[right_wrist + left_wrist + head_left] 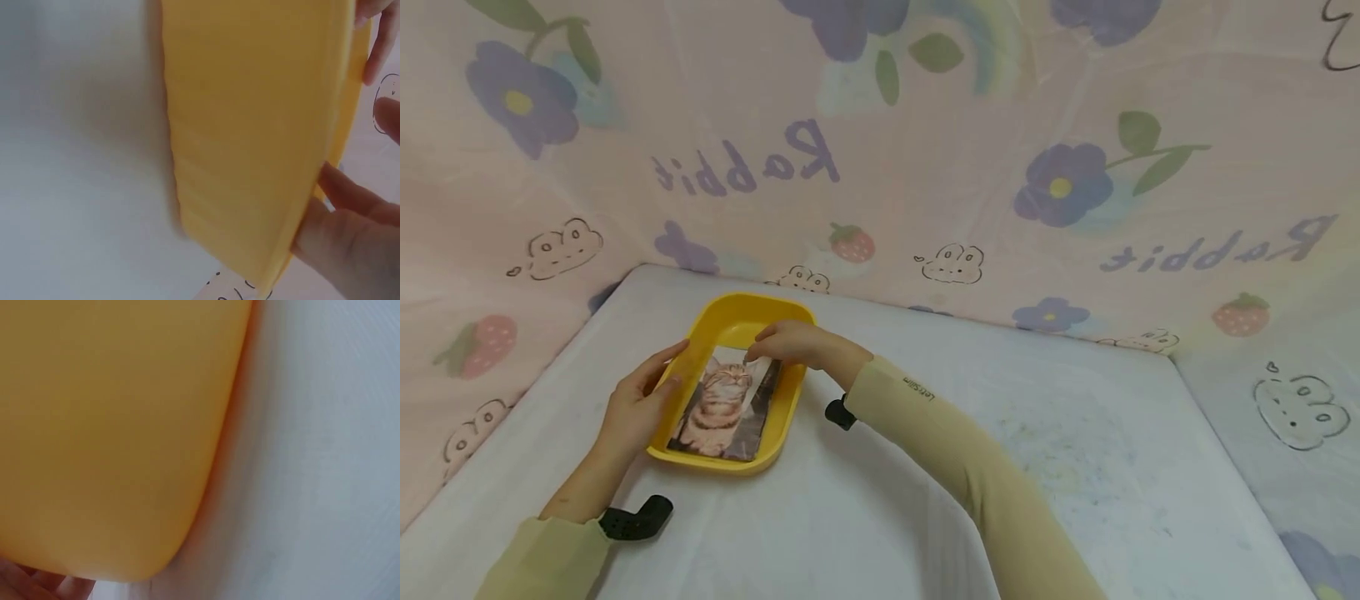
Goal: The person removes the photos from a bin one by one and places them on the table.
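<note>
Resting on the white-covered bench [925,500], a yellow tray [733,321] sat near the far left corner, w/ a cat photo [718,408] lying flat inside it.

Left hand [636,404]: placed against the tray's left rim, fingers extended along the edge, thumb over the rim toward the photo. Grip released; fingers straight, not curled round anything. Left wrist view showed only the tray's outer wall [112,437] at close range, the bench cloth [325,456] beside it, and fingertips [37,584] at the bottom edge.

Right hand [790,342]: reached over the tray's far right side, fingers curled down, pinching a pale strip [756,383] that lay across the upper part of the photo. Grip grasping the strip. Right wrist view showed the tray's side wall [250,137] and fingers [350,231] at its rim; the strip itself was not visible there.

Both forearms wore beige sleeves [955,450]; a black device [636,517] sat at the left wrist, another [840,412] at the right.

Backdrop: pink cloth [925,125] printed w/ purple flowers, strawberries, "Rabbit" lettering.
</note>
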The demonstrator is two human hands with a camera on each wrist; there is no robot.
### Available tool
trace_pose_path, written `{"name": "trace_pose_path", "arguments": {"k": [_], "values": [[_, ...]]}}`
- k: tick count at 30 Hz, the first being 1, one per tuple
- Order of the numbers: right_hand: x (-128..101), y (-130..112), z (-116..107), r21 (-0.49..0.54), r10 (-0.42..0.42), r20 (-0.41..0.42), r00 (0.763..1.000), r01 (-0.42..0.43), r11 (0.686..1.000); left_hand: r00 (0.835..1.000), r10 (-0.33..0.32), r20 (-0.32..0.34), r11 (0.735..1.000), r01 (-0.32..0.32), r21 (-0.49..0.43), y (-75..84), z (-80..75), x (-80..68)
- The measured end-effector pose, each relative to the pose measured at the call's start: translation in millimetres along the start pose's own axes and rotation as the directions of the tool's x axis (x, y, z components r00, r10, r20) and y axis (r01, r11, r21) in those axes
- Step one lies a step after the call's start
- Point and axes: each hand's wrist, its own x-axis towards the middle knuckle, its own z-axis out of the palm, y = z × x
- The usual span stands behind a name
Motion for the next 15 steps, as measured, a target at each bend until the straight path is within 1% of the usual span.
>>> {"name": "trace_pose_path", "arguments": {"k": [3, 8, 11, 15], "values": [[2.0, -1.2, 1.0, -0.017, 0.004, 0.019, 1.0, -0.004, 1.0, 1.0, -0.009, -0.001, 1.0, 0.009, -0.009, -0.4, 0.3, 0.2], [2.4, 0.1, 2.4, -0.051, 0.006, 0.011, 1.0, -0.005, 0.999, 1.0, -0.013, -0.008, 1.0, 0.013, -0.013, -1.3, 1.8, 0.6], [3.4, 1.4, 4.5, -0.077, -0.01, -0.022, 1.0, 0.009, 0.997, 1.0, -0.02, -0.014, 1.0, 0.02, -0.014, -1.2, 2.2, 0.6], [7.7, 3.3, 9.5, -0.102, -0.023, -0.086, 0.996, 0.015, 0.995, 0.999, -0.041, -0.025, 0.999, 0.04, -0.015, -0.9, 2.8, 0.3]]}}
